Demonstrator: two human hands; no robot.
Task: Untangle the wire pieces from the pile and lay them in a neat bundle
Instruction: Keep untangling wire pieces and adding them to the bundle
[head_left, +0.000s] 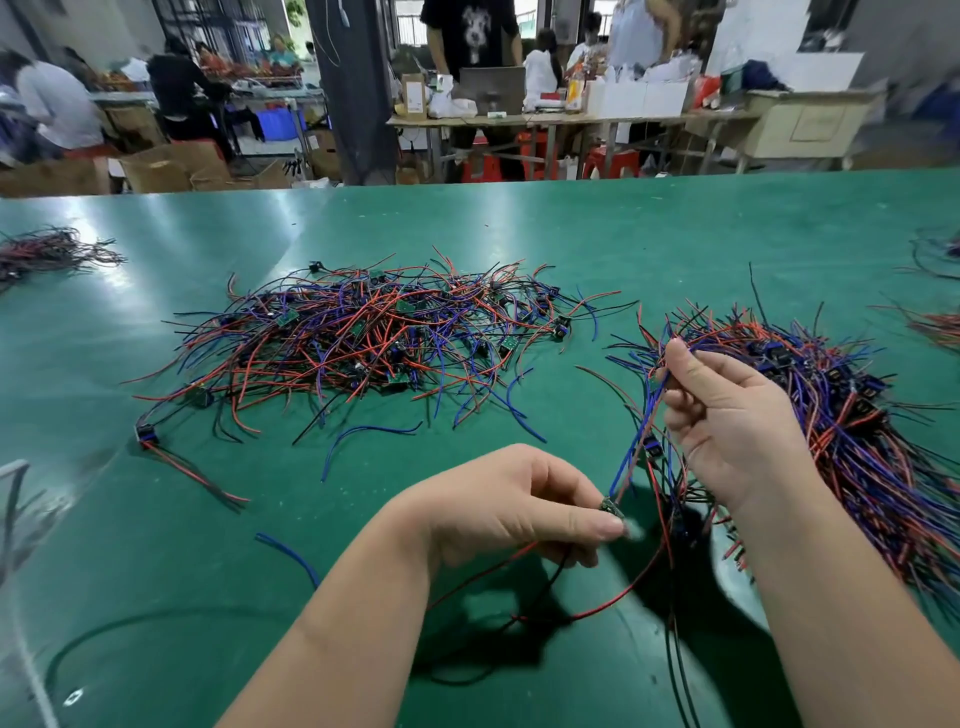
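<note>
While one pile lies beyond, left hand and right hand pinch one wire piece

Green table: tangled wire pile centre, neater bundle right, loose blue wire near.

- We look across a glossy green desk.
- Beyond it we see a far table carrying a grey laptop.
- A person in a black T-shirt stands behind it.
- We spot cardboard boxes on the floor at left and red stools under the table.
</note>
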